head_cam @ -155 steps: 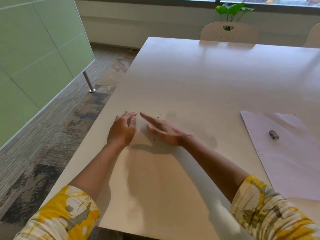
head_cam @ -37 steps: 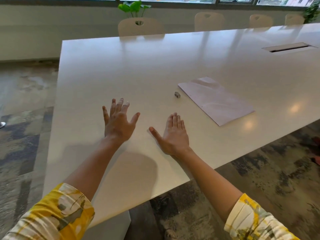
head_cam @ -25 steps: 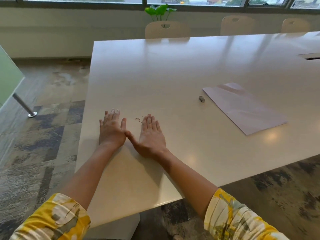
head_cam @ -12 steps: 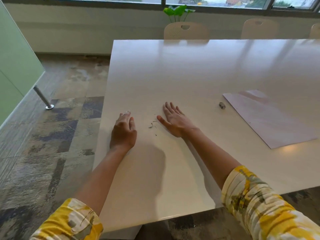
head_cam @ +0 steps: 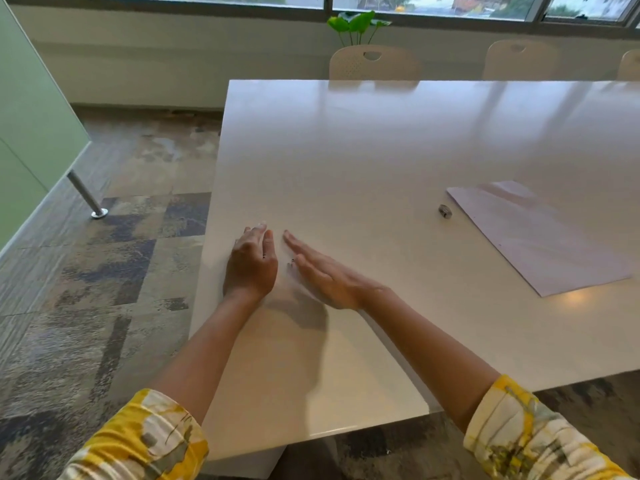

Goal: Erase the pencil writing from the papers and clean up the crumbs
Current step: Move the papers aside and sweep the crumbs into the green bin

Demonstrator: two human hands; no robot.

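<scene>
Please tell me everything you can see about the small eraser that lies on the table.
The eraser is a small, stubby piece, grey and dark on its surface, perhaps smudged. It lies on the white table, just left of the near corner of the pale paper; whether they touch is unclear. Neither hand touches it: both are far to its left. Its exact shape is too small to tell.

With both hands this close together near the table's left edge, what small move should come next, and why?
Probably sweep the right hand the rest of the way toward the cupped left hand. A few dark crumbs lie in the narrow gap between them, and the left hand stands on edge like a wall near the table edge, so closing the gap would gather them for pickup.
</scene>
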